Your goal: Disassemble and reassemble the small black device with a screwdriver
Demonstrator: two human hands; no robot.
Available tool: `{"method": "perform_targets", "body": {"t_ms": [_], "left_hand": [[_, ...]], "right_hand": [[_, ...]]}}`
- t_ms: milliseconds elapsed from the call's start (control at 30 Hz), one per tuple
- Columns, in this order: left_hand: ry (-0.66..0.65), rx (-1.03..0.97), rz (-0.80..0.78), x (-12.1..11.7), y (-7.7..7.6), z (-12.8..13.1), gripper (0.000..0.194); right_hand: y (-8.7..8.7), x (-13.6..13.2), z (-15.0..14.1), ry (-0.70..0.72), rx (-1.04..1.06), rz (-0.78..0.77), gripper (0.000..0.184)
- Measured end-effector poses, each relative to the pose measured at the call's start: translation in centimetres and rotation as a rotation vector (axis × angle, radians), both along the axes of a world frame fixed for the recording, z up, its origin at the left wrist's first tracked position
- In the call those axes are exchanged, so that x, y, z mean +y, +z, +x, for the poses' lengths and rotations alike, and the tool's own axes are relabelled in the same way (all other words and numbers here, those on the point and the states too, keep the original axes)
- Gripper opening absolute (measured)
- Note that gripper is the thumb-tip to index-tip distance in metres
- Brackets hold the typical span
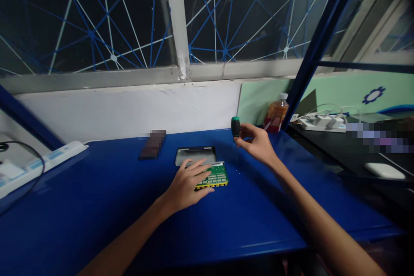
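A green circuit board with a yellow-and-black front edge lies on the blue table, partly covered by my left hand. The fingers of that hand are stretched out and spread across the board's left part. Behind the board sits a shallow dark-rimmed tray or cover with a grey inside. To the right and above the table, my right hand pinches a screwdriver by its black and green handle, which stands upright. Its shaft is too faint to make out clearly.
The blue table carries a blurred-out dark flat object and, at far left, a white power strip with a black cable. A bottle stands at the back right. Another power strip and a white case lie on the dark neighbouring surface.
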State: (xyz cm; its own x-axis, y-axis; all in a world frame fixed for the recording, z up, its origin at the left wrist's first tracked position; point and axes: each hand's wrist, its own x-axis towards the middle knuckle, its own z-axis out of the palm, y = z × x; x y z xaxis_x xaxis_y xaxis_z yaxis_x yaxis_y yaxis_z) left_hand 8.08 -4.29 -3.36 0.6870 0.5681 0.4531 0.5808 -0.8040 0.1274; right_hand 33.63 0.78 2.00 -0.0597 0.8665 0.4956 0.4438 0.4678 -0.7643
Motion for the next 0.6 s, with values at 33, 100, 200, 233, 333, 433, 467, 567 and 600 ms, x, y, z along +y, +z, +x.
{"method": "perform_targets", "body": {"t_ms": [33, 100, 200, 233, 333, 433, 467, 567, 600], "left_hand": [[-0.001, 0.003, -0.001, 0.0, -0.1, 0.0, 0.035], [-0.005, -0.004, -0.003, 0.0, -0.2, 0.0, 0.033], [-0.013, -0.022, -0.005, 0.1, -0.4, 0.1, 0.032], [-0.015, -0.026, -0.006, 0.1, -0.4, 0.1, 0.032], [-0.017, -0.037, -0.004, 0.1, -0.4, 0.1, 0.032], [-0.015, -0.046, 0.002, 0.1, -0.4, 0.1, 0.032], [-0.016, -0.047, 0.002, 0.1, -0.4, 0.1, 0.032], [-0.014, -0.042, 0.001, 0.1, -0.4, 0.1, 0.032], [-0.014, -0.04, 0.001, 0.1, -0.4, 0.1, 0.033]], "right_hand": [[-0.2, 0.2, 0.3, -0.011, -0.048, -0.012, 0.025], [-0.5, 0.5, 0.5, -0.015, -0.113, -0.027, 0.023], [-0.7, 0.5, 0.2, -0.002, -0.144, -0.03, 0.02], [-0.7, 0.5, 0.1, 0.005, -0.143, -0.028, 0.019], [-0.7, 0.3, -0.3, 0.02, -0.137, -0.026, 0.018], [-0.7, 0.3, -0.4, 0.018, -0.147, -0.033, 0.02], [-0.7, 0.3, -0.5, 0.019, -0.153, -0.034, 0.02], [-0.8, 0.4, -0.5, 0.031, -0.176, -0.032, 0.02], [-0.9, 0.4, -0.5, 0.034, -0.184, -0.03, 0.02]]}}
